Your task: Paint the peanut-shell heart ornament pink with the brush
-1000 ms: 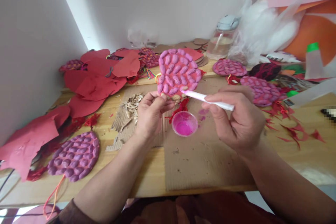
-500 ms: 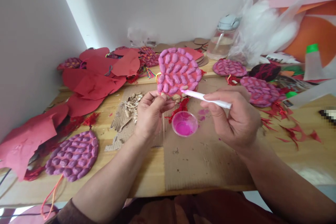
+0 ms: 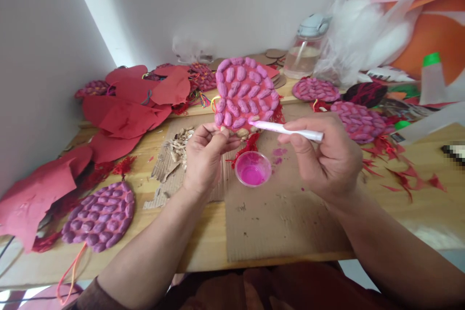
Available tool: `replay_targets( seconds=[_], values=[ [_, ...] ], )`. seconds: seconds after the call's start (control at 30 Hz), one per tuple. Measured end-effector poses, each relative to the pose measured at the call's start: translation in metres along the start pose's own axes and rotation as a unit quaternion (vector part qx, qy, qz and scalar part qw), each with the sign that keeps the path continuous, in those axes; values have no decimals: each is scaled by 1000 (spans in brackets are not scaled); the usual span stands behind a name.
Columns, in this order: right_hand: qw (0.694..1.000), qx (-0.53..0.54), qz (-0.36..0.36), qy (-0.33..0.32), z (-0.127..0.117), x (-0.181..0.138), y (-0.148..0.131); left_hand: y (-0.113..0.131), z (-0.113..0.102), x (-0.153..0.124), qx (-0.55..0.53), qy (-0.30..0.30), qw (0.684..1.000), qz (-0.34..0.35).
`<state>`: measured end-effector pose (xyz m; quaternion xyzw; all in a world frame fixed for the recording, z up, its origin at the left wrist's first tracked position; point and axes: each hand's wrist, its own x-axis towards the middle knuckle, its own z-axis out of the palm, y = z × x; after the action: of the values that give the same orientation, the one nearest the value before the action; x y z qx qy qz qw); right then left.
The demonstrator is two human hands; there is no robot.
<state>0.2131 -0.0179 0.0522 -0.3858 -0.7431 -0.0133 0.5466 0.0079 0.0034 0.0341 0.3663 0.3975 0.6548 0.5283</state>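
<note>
My left hand (image 3: 206,151) pinches the lower edge of a heart-shaped plaque (image 3: 244,93), a red sheet covered with peanut shells painted purple-pink. It is held up facing me, and a few shells at its lower edge are still bare tan. My right hand (image 3: 323,159) is closed round a white-handled paintbrush (image 3: 290,131). The brush's pink tip touches the shells low on the plaque. Under the plaque hangs a red tassel (image 3: 250,143), just behind a small clear cup of magenta paint (image 3: 253,169) on the cardboard.
Cardboard (image 3: 276,223) with paint spots covers the middle of the wooden table. Broken shells (image 3: 178,147) lie to its left. A finished purple plaque (image 3: 100,215) and red paper shapes (image 3: 127,111) are further left. A lidded bottle (image 3: 303,53) and plastic bag (image 3: 359,38) stand at the back.
The plaque has risen slightly in view and tilted a little. The brush tip has shifted slightly left along the shells; both hands keep their holds.
</note>
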Motion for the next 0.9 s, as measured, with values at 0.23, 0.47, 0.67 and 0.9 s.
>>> replay_targets(
  seconds=[0.23, 0.47, 0.67, 0.9],
  values=[
    [998, 6, 52, 25, -3, -3, 7, 0, -2, 2, -3, 0, 1000, 12],
    [993, 63, 91, 41, 2, -3, -3, 0, -3, 1, 16, -23, 999, 44],
    [986, 104, 112, 61, 5, 0, 2, -3, -5, 1, 19, -31, 998, 59],
    [980, 147, 121, 50, 6, 0, 4, -4, -6, 1, 32, -37, 995, 84]
  ],
)
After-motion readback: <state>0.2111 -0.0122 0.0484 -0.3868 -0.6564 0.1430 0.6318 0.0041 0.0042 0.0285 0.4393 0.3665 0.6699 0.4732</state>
